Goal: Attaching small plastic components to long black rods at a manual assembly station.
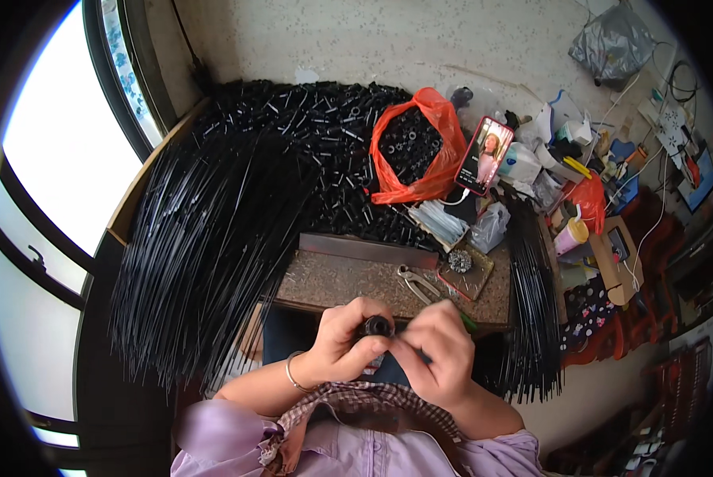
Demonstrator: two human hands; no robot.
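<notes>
Fingerwork on a black tubular fitting (378,326), just off the bench's (332,278) near edge.
Left hand (342,343) wraps it; right hand (438,350) curls beside it, its hold too blurred to tell. The next move likely calls for a steady left grip.

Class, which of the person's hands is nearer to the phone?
Right. In the picture, the right hand is below the phone and slightly to its left; the left hand is also below it, but farther left.

Lilac sleeves (503,455), silvery bangle (290,372), checked cloth (302,415) — perhaps apron
</notes>
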